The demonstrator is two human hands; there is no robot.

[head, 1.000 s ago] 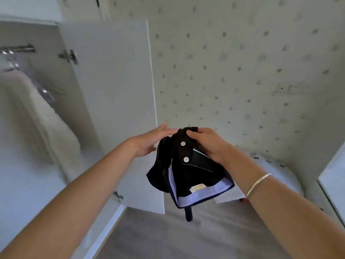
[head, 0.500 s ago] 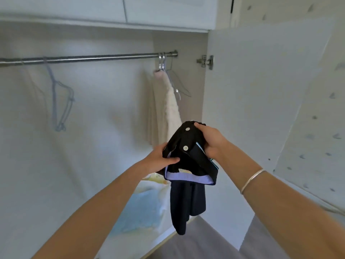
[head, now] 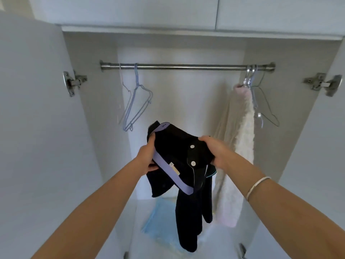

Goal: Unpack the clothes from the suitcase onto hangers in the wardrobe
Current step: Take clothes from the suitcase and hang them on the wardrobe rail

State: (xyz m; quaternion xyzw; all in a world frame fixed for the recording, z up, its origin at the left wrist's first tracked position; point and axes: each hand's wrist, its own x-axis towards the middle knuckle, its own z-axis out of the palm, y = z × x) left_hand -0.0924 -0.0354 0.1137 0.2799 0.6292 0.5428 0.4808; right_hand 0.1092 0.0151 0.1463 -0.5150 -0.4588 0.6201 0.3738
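A dark navy garment (head: 179, 146) with a lilac inner band and two white buttons hangs between my hands in front of the open wardrobe. My left hand (head: 147, 156) grips its left edge at the band. My right hand (head: 214, 150) grips the buttoned side. Its dark legs dangle below. A metal rail (head: 186, 67) runs across the wardrobe. Empty light blue wire hangers (head: 136, 101) hang at the rail's left end. The suitcase is out of view.
A fluffy white and pink garment (head: 240, 143) hangs at the rail's right end beside empty wire hangers (head: 267, 109). Folded light blue cloth (head: 160, 221) lies on the wardrobe floor. Both doors stand open, left door (head: 37, 128) and right door (head: 321, 137).
My view has swung left from the dotted wall to face the wardrobe squarely. Both hands kept hold of the dark garment, and its legs have dropped down and unfolded.
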